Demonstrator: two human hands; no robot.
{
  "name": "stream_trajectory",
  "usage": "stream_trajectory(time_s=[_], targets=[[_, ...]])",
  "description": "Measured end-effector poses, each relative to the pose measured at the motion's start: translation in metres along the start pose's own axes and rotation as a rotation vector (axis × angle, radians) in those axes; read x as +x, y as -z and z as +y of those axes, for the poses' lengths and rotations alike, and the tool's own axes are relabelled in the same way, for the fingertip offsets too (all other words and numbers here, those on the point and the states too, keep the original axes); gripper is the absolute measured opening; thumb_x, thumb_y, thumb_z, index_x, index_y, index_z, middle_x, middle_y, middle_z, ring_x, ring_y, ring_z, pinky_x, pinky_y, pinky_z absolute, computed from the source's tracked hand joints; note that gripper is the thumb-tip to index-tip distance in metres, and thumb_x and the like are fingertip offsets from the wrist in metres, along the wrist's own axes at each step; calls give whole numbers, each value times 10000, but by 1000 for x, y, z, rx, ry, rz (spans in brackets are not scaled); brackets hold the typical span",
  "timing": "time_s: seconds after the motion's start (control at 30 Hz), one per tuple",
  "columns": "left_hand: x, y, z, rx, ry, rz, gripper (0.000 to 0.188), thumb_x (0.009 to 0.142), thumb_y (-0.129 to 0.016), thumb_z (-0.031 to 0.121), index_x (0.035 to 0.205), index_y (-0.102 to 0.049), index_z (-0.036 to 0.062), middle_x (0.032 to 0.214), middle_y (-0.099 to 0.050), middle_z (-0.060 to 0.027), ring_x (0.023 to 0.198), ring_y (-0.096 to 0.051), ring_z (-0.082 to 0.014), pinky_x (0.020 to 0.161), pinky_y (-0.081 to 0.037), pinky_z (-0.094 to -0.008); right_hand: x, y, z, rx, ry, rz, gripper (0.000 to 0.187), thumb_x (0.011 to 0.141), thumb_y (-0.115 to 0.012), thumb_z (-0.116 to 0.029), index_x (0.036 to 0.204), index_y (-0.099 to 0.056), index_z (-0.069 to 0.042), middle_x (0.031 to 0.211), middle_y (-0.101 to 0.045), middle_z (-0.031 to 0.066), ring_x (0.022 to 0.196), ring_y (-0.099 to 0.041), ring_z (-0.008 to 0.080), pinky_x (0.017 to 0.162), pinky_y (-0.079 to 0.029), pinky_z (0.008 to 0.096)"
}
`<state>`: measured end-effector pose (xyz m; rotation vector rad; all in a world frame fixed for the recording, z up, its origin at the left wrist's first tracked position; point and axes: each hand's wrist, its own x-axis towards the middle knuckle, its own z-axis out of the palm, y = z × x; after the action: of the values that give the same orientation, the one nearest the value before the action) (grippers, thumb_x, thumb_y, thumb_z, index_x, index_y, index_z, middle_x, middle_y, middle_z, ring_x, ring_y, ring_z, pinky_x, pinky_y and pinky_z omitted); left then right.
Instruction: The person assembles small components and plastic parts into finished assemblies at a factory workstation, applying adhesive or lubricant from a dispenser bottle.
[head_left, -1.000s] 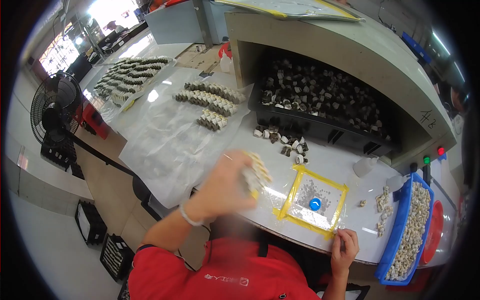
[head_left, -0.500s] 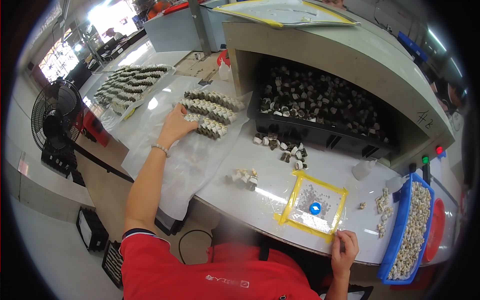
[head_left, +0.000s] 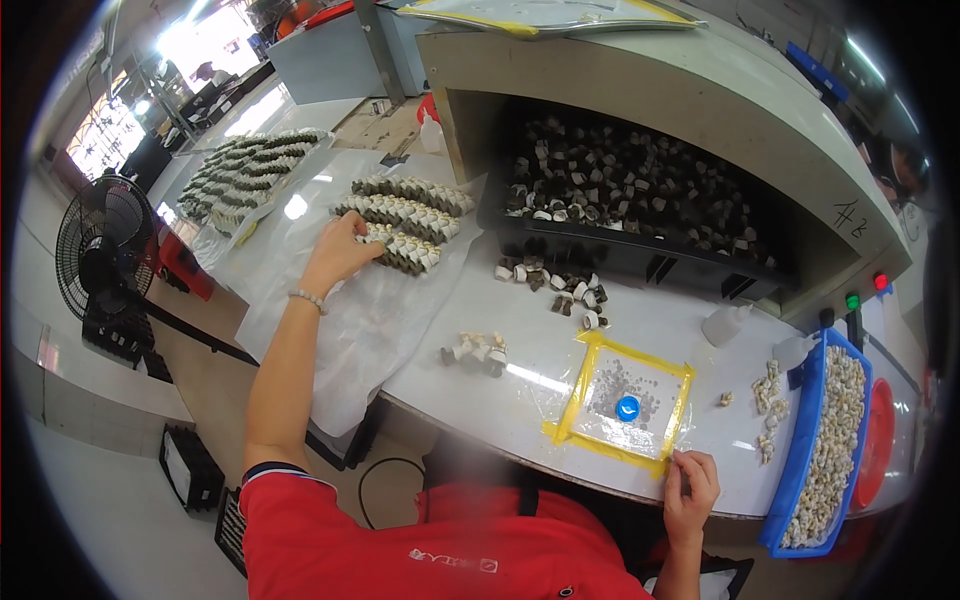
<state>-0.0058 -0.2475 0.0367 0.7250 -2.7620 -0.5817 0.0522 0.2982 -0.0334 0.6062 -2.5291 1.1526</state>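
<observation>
My left hand (head_left: 340, 252), with a beaded bracelet at the wrist, is at the left end of the nearest row of small white-and-dark pieces (head_left: 412, 218). The rows stand on a translucent plastic sheet (head_left: 350, 330). Its thumb and fingers are closed at the row's end; whatever is between them is hidden. By the table's front edge my right hand (head_left: 692, 492) is held in a pinch, too small to make out what is in it. Nearby lies a yellow-taped square (head_left: 573, 405) with a blue cap (head_left: 627, 408) and small grey spots.
A black bin (head_left: 600, 245) of dark-and-white pieces sits inside a beige housing (head_left: 640, 70). Loose pieces (head_left: 570, 290) lie before it, and a small group (head_left: 475, 350) stands nearer. On the right are a blue tray (head_left: 795, 480) of cream pieces and white bottles (head_left: 724, 325). A fan (head_left: 105, 240) stands left.
The view has shifted slightly. My left hand stays at the end of the nearest row, its fingers now a little closer in. My right hand keeps its pinch by the table edge.
</observation>
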Motion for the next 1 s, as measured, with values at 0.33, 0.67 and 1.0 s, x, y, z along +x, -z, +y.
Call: stream_trajectory(time_s=[0.33,0.67,1.0], targets=[[4,5,12,154,36,-67,413,660,-670,345,871,-558,8,902,-617,-184,905,-584,-322,781,-463,-385,-1,0,0,3,-8,6,187,745,-619,71,920,-636,8,849,-592,147,763,-575,300,670,-469,354],[-68,5,60,-190,-185,190,406,741,-682,271,1010,-565,-10,949,-612,-195,874,-588,-343,777,-468,-414,1,-1,-2,14,-15,3,178,746,-615,79,910,-637,15,848,-594,146,762,-577,295,668,-469,349],[-174,-62,113,24,-298,-67,527,664,-715,214,1083,-490,-14,1087,-536,-218,1015,-482,-375,854,-443,-438,-1,1,1,21,-16,-8,178,750,-617,78,915,-641,15,846,-597,146,765,-582,295,680,-474,346]])
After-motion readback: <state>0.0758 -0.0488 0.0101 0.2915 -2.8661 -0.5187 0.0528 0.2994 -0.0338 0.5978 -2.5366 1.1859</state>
